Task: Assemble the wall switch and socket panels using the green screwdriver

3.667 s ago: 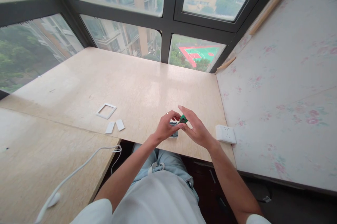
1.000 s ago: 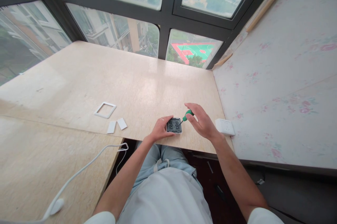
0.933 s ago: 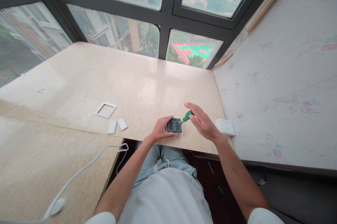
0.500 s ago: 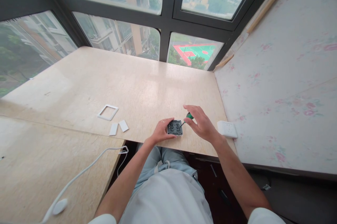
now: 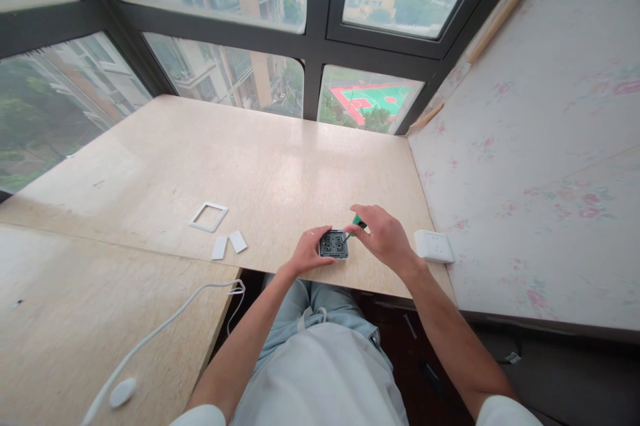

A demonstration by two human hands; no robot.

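The step in hand, as far as I can judge, is working the metal tip of a screwdriver with a rounded green handle (image 5: pixel 358 221) at the right-hand part of a dark grey, rectangular plastic module with a white edge (image 5: pixel 333 245). The module lies face up on the pale beige, faintly mottled tabletop (image 5: pixel 260 159), close to its near edge and straight ahead of the person. To do this well, the tip should be well seated before any force goes on, the push should be slow and steady, and the bracing fingers should stay out of the line the blade would take if it slipped (the shaft leans over the module at a slant, so a sideways skid seems the likeliest fault).

The left hand (image 5: pixel 309 251) wraps the module's left end: its thumb lies along the near side and its fingers curl to the far side, parted by just the depth of the module and clamping it between them. The right hand (image 5: pixel 384 234) pinches the screwdriver between thumb and forefinger, with the handle partly covered; how tightly the other fingers close I cannot tell. Whether the tip touches the module or hangs just above it is too small to make out. A white, square, hollow plastic frame (image 5: pixel 192 221) and two small white rectangular plates (image 5: pixel 219 247) lie apart, to the left
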